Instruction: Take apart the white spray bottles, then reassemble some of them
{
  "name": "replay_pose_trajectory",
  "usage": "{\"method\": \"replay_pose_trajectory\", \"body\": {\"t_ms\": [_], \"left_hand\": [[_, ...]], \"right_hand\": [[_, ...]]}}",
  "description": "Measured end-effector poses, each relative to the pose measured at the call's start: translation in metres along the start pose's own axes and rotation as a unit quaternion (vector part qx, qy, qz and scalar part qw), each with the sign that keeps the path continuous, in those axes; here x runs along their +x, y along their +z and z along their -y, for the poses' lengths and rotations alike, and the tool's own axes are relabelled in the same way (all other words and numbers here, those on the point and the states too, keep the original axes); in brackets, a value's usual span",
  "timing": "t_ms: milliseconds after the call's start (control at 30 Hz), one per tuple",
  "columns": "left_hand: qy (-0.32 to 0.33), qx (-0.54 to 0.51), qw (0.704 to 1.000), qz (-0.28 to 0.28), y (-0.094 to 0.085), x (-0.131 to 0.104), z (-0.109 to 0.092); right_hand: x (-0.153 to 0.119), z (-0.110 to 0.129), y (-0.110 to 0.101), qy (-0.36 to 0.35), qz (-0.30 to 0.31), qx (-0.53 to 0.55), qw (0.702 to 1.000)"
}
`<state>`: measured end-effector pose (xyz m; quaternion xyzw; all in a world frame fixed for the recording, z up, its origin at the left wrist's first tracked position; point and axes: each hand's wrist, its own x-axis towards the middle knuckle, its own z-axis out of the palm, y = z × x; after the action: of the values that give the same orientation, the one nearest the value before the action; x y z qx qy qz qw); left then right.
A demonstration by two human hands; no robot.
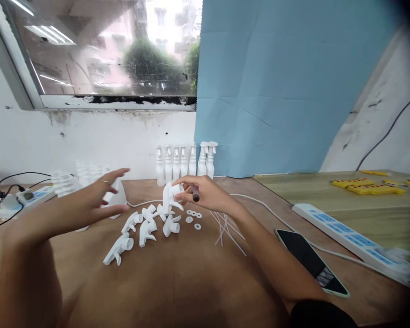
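Note:
My right hand (207,193) pinches a white trigger spray head (168,196) above the table. A dark, round-ended rod (196,195) also sits in its fingers; its kind is unclear. My left hand (100,196) is held up with thumb and fingers apart, wearing a ring. Behind its gap stands a white bottle (118,195), partly hidden; I cannot tell whether they touch. Several loose trigger spray heads (119,248) lie between and below the hands. Small white washers (197,226) and thin white tubes (225,230) lie under my right hand and forearm.
White spray bottles (176,166) stand in a row at the wall. More ribbed white bottles (63,182) are at left, beside a power strip (43,196). At right lie a phone (310,259), another power strip (345,234), a white cable (273,212) and yellow pieces (376,189).

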<state>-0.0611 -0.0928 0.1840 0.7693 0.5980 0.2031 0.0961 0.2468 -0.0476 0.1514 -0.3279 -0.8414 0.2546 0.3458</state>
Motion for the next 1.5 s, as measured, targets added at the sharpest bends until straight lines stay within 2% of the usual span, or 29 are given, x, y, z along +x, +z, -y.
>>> {"method": "replay_pose_trajectory", "body": {"t_ms": [100,200,267,367,433,600,733,833,1033,1267,1400,1500], "left_hand": [[0.098,-0.065,0.983,0.14,0.02,0.018,-0.021],[0.171,-0.128,0.958,0.193,0.04,0.034,-0.038],[0.205,-0.141,0.952,0.18,0.051,0.042,-0.046],[0.221,-0.159,0.954,0.125,0.061,0.049,-0.05],[0.206,-0.19,0.954,0.104,0.064,0.052,-0.048],[0.158,-0.246,0.951,0.103,0.059,0.053,-0.038],[0.16,-0.25,0.953,0.06,0.057,0.054,-0.035],[0.167,-0.248,0.953,0.039,0.058,0.055,-0.036],[0.152,-0.293,0.943,0.044,0.064,0.054,-0.038],[0.17,-0.273,0.946,0.033,0.066,0.053,-0.041],[0.181,-0.246,0.952,0.017,0.067,0.053,-0.041],[0.193,-0.22,0.956,0.005,0.067,0.051,-0.041]], "right_hand": [[-0.003,0.008,0.008,-0.019,-0.004,-0.024,1.0],[-0.003,0.009,0.015,-0.03,-0.012,-0.054,0.998],[-0.002,0.006,0.019,-0.041,-0.022,-0.073,0.996],[0.001,0.003,0.022,-0.077,-0.042,-0.091,0.992],[0.003,0.004,0.022,-0.096,-0.047,-0.067,0.992],[0.003,0.013,0.019,-0.104,-0.032,0.053,0.993],[-0.001,0.014,0.016,-0.109,-0.11,0.153,0.976],[-0.006,0.015,0.011,-0.105,-0.152,0.181,0.966],[-0.015,0.027,0.007,-0.131,-0.181,0.112,0.968],[-0.009,0.027,0.016,-0.118,-0.168,0.023,0.978],[-0.009,0.026,0.017,-0.182,-0.175,-0.065,0.965],[-0.01,0.025,0.02,-0.247,-0.199,-0.134,0.939]]}}
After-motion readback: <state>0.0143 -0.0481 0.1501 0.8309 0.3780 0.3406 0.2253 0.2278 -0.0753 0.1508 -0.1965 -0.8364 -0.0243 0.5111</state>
